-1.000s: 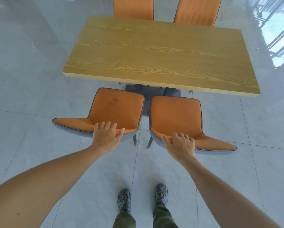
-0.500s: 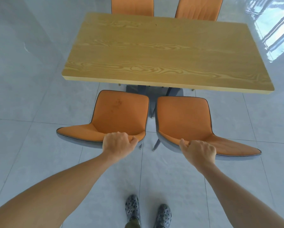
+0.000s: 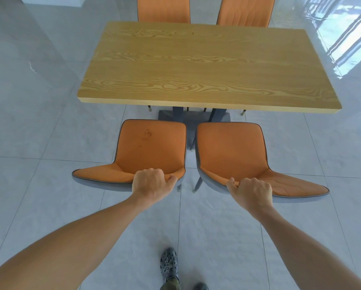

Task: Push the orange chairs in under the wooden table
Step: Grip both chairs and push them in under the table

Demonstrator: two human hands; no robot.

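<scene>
Two orange chairs stand side by side in front of me, facing the wooden table (image 3: 206, 65). My left hand (image 3: 152, 182) grips the top edge of the left chair's (image 3: 152, 147) backrest, fingers curled over it. The right chair's (image 3: 231, 149) backrest top is gripped the same way by my right hand (image 3: 251, 190). Both seats sit just short of the table's near edge, not under it. Two more orange chairs (image 3: 163, 9) (image 3: 244, 10) stand at the far side, their backs showing above the tabletop.
The table stands on a dark grey pedestal base (image 3: 194, 118) between the near chairs' seats. Glossy grey floor tiles (image 3: 39, 122) lie all round. My shoe (image 3: 169, 264) is on the floor below, and bright window glare marks the floor at upper right.
My hands went from resting flat on the backrest tops to curling round them. The chairs have slid a little toward the table and I have stepped forward.
</scene>
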